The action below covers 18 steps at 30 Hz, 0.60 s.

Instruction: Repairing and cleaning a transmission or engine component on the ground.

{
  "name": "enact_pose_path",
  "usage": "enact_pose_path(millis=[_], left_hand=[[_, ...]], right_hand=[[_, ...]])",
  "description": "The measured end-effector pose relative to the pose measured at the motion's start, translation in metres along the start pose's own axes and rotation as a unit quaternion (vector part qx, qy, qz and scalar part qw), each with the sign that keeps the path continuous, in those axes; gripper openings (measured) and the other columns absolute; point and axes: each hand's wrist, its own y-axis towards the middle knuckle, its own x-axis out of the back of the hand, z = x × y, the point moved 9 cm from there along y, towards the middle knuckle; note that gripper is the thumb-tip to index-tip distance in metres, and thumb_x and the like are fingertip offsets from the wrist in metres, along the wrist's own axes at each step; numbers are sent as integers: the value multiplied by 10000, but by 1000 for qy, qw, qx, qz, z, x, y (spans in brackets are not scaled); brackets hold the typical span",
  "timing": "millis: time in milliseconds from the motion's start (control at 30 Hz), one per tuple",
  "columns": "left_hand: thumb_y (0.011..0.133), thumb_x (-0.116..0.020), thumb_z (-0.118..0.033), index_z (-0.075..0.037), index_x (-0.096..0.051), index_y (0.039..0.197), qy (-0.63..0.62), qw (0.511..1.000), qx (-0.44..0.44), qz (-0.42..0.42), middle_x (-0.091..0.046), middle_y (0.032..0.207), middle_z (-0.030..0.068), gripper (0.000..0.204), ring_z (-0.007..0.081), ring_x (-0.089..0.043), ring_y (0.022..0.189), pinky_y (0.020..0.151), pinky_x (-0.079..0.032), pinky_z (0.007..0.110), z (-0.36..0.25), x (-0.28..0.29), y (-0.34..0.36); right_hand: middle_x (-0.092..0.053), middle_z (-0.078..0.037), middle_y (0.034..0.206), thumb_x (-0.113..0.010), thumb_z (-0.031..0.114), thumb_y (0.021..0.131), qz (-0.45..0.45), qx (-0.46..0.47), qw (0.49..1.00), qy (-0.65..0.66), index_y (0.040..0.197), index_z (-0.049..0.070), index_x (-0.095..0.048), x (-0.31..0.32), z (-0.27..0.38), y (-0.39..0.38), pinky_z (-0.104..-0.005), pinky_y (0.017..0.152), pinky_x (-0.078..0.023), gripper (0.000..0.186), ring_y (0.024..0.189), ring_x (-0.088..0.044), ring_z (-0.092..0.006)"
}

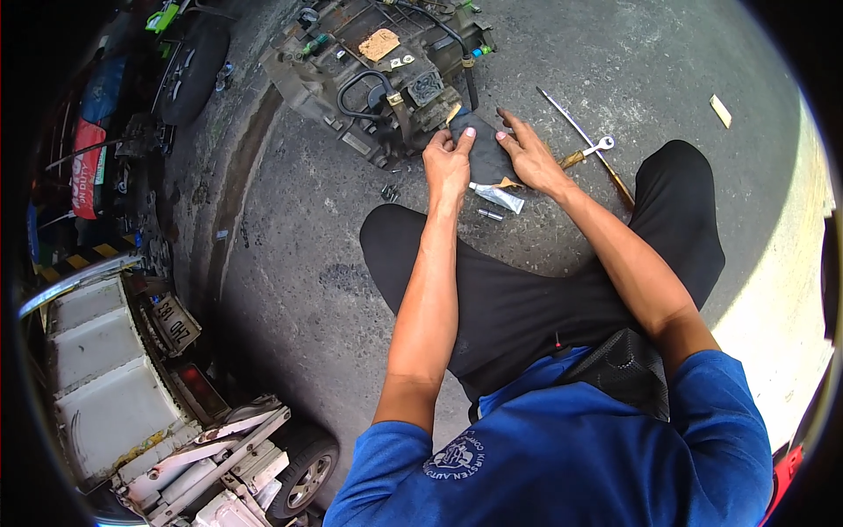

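Apparently midway through handling the dark sheet (483, 156), judging from the head view. Seemingly pinching its left edge in the left hand (448, 167); holding the right hand (534, 162) loose, fingers extended, thumb beside the sheet's right edge, contact impossible to tell. Lies, as a sheet, just off the lower right corner of the engine (426, 85). Already set out on the floor (299, 255): tube (498, 197), socket (490, 214) just below, wrench (606, 143) crossing the screwdriver (572, 124) farther right. Apparently unfinished: sheet not yet released. Cannot tell how much else remains.
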Motion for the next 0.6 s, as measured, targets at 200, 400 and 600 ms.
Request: enact_pose_path(millis=[200, 400, 600], left_hand=[[1021, -472, -489, 111, -574, 1187, -224, 971, 59, 63, -666, 1058, 207, 631, 194, -669, 838, 701, -539, 293, 2, -12, -2], [999, -399, -608, 44, -657, 1118, -105, 994, -17, -10, -681, 1036, 144, 711, 196, -646, 829, 710, -530, 335, -14, 5, -3], [835, -755, -373, 40, -696, 988, 337, 923, -181, -41, -677, 785, 91, 444, 160, -635, 718, 641, -497, 323, -35, -10, -20]], right_hand=[[-504, -249, 1385, -464, 421, 1025, -29, 87, 993, -71, 1462, 19, -377, -5, 23, -6, -427, 1062, -426, 599, 1259, -532, -343], [-631, -177, 1236, -381, 473, 1040, 45, -174, 877, 446, 1351, 15, -492, -16, -18, -6, -387, 881, -574, 565, 1028, -681, -278], [-625, -157, 1239, -353, 431, 1058, 42, -179, 860, 477, 1302, -1, -525, -21, -23, -6, -422, 987, -514, 525, 1108, -634, -253]])
